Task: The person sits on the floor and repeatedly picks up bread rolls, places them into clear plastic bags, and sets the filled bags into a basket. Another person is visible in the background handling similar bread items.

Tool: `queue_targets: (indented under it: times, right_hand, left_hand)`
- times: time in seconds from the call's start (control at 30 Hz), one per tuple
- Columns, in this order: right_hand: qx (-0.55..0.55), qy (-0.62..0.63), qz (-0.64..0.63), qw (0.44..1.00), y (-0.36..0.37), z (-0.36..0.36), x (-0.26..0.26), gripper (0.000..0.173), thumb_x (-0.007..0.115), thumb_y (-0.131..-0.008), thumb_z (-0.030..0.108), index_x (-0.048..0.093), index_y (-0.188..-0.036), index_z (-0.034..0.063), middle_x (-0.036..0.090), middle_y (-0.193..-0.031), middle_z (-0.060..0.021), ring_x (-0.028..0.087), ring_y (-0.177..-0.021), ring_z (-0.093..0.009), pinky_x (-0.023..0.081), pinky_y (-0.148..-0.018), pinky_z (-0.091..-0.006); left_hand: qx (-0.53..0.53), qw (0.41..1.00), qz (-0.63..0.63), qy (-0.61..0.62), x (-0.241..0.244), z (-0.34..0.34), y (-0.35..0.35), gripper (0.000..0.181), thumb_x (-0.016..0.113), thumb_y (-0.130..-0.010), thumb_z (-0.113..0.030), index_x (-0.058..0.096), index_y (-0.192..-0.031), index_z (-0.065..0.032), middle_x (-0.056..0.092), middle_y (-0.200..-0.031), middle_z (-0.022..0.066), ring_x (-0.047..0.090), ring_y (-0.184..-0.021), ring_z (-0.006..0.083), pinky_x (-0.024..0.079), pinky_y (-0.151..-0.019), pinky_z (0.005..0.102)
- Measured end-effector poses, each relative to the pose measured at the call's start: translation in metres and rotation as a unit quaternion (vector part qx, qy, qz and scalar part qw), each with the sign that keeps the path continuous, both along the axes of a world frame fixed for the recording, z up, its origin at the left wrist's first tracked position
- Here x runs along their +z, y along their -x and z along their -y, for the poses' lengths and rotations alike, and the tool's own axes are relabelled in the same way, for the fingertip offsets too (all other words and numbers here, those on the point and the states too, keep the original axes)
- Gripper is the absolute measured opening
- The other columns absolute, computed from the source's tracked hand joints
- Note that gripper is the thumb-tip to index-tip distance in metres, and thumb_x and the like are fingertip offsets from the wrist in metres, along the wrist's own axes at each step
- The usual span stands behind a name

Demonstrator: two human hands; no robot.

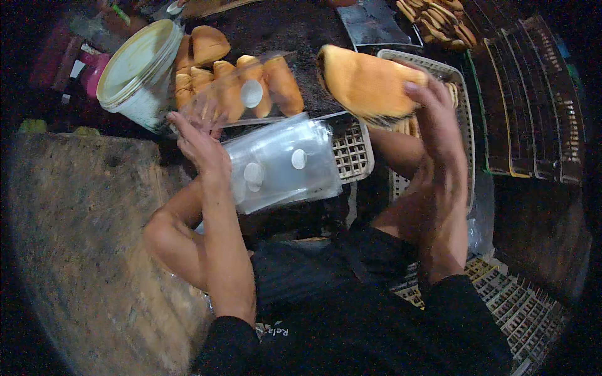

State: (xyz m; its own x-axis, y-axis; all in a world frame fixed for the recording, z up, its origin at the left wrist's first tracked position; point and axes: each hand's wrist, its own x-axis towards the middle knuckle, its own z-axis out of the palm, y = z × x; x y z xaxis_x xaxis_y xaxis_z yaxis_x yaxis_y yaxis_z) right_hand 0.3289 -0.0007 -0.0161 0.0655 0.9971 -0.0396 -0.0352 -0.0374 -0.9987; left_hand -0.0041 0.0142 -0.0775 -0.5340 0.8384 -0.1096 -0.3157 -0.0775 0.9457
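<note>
My right hand (435,101) grips one end of a flat golden-brown bread piece (369,82), blurred and raised above the dark surface. My left hand (204,145) holds a clear plastic bag (252,94) marked with a white round spot; its fingers show through the film. Under the bag, partly seen through it, lie several bread rolls (284,84) side by side. Below my left hand's bag, a stack of clear plastic bags (287,164) with white round spots rests on a light plastic crate (352,152) in front of me.
A tilted white bucket (146,101) stands left of the rolls. Right of my legs is a plastic basket (463,127) holding bread. More bread (437,23) lies at the far right, near stacked racks (531,103). A worn brown surface (84,225) lies left; another crate (522,301), lower right.
</note>
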Motion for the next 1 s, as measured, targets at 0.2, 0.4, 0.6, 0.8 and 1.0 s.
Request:
queue_targets:
  times: [0.2,0.4,0.6,0.8,1.0]
  right_hand:
    - [0.07,-0.003,0.015,0.997,0.017,0.012,0.041,0.053,0.06,-0.078,0.019,0.054,-0.127,-0.0016,0.062,-0.115,-0.0125,0.058,-0.106,-0.019,0.04,-0.098,-0.0288]
    - [0.091,0.056,-0.109,0.988,0.0,0.024,0.043,0.049,0.06,-0.081,0.016,0.053,-0.126,-0.003,0.062,-0.115,-0.0132,0.058,-0.107,-0.019,0.041,-0.098,-0.0291]
    - [0.091,0.011,-0.083,0.992,0.035,0.032,0.035,0.049,0.061,-0.085,0.017,0.051,-0.128,-0.0032,0.06,-0.118,-0.0123,0.056,-0.11,-0.018,0.041,-0.099,-0.03]
    - [0.034,-0.022,-0.001,0.999,0.005,0.038,0.041,0.047,0.057,-0.088,0.018,0.049,-0.131,-0.0013,0.058,-0.123,-0.0125,0.056,-0.112,-0.019,0.041,-0.1,-0.0309]
    - [0.087,-0.018,-0.099,0.991,0.002,0.037,0.036,0.05,0.057,-0.088,0.018,0.046,-0.132,-0.0036,0.058,-0.122,-0.0134,0.057,-0.111,-0.02,0.042,-0.099,-0.0304]
  left_hand:
    - [-0.059,0.996,-0.049,-0.034,0.03,0.008,-0.032,0.065,0.029,-0.098,-0.058,0.048,-0.124,-0.0015,0.055,-0.126,0.0204,0.056,-0.115,0.0347,0.055,-0.081,0.0452]
    - [-0.107,0.988,-0.1,-0.056,0.038,0.026,-0.016,0.071,0.024,-0.095,-0.063,0.045,-0.128,-0.0037,0.054,-0.127,0.0211,0.057,-0.114,0.0363,0.056,-0.08,0.0472]
    - [-0.202,0.974,0.001,-0.102,0.046,0.053,-0.074,0.085,0.024,-0.088,-0.074,0.022,-0.148,-0.0143,0.044,-0.137,0.0214,0.057,-0.113,0.0372,0.056,-0.08,0.0493]
    - [-0.104,0.994,-0.032,-0.033,0.044,0.037,-0.05,0.056,0.036,-0.098,-0.051,0.053,-0.11,0.0015,0.06,-0.116,0.0203,0.062,-0.101,0.0282,0.056,-0.081,0.0449]
    - [-0.227,0.964,-0.092,-0.098,0.045,0.035,-0.029,0.037,0.042,-0.097,-0.031,0.054,-0.11,0.001,0.059,-0.122,0.0189,0.062,-0.101,0.0265,0.053,-0.083,0.0413]
